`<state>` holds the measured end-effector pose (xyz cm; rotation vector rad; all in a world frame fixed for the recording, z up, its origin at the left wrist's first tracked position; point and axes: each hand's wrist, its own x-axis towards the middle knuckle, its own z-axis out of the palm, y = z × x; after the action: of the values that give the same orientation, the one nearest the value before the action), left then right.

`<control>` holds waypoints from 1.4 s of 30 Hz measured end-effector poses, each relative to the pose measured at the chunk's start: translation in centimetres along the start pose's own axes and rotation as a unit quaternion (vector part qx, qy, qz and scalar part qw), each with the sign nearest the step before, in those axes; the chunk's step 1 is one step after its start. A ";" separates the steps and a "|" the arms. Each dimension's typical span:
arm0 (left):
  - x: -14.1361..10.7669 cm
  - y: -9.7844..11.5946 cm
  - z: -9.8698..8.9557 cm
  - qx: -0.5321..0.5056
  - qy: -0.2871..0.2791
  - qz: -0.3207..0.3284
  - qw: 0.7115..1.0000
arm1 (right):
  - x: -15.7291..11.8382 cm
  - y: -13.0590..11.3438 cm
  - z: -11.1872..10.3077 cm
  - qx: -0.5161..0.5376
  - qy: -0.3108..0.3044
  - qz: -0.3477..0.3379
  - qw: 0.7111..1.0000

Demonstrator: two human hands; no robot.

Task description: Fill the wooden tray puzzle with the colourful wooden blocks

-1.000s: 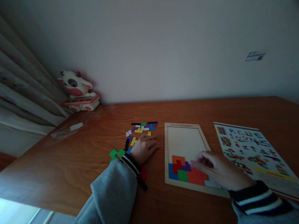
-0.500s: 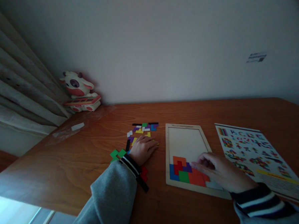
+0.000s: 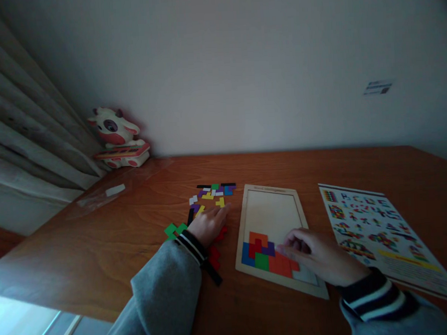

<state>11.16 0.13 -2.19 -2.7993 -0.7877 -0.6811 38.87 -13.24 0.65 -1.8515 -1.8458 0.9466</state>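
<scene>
My left hand [image 3: 210, 224] lies over the loose puzzle pieces with its fingers stretched out. Its fingertips are beside a yellow puzzle piece [image 3: 220, 202], and red pieces [image 3: 214, 257] show below the palm. My right hand [image 3: 312, 255] rests over the lower right of a wooden puzzle board [image 3: 271, 189], fingers curled and thumb close to the index finger. Whether anything sits between them is hidden. Orange [image 3: 257, 238], red, purple, blue [image 3: 246, 255] and green [image 3: 262, 261] pieces fill the board's lower left. The upper part of the board shows bare wood.
Green pieces [image 3: 170, 231] lie left of my left wrist; a black bar [image 3: 213, 275] is under the cuff. More small pieces [image 3: 207, 195] lie farther back. A printed pattern sheet [image 3: 384, 229] lies at right. A cow toy [image 3: 117, 138] stands at the back left by the curtain [image 3: 25, 108].
The puzzle board has shifted left and turned slightly, with my right hand moving left along with it. My left hand's fingers have moved a little left and up, uncovering red pieces.
</scene>
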 end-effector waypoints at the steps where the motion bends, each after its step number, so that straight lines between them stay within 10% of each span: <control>1: -0.1 0.0 -0.1 0.001 -0.007 0.003 1.000 | 0.1 0.0 0.0 0.000 -0.001 -0.001 1.000; 10: 0.6 1.9 -1.6 -0.115 0.019 -0.144 0.983 | 1.0 0.0 0.0 -0.011 0.017 -0.002 1.000; 22: 1.2 5.1 -3.8 -0.557 0.080 -0.293 0.773 | 1.7 0.0 1.3 -0.074 0.140 0.033 0.987; 28: 1.5 6.6 -3.4 -0.624 0.077 -0.260 0.733 | 0.2 -2.7 1.2 0.106 0.110 -0.063 0.986; 36: 2.0 10.4 -1.9 -0.623 0.033 -0.228 0.748 | 0.0 -2.7 2.1 0.177 0.151 -0.097 0.968; 42: 1.1 8.8 -2.8 -0.353 0.028 -0.111 0.929 | -1.0 -1.0 -0.3 0.113 0.139 -0.091 0.980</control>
<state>15.56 -7.61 0.54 -3.3104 -1.0214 -1.3026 38.35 -14.10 1.74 -1.5602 -1.6329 0.7559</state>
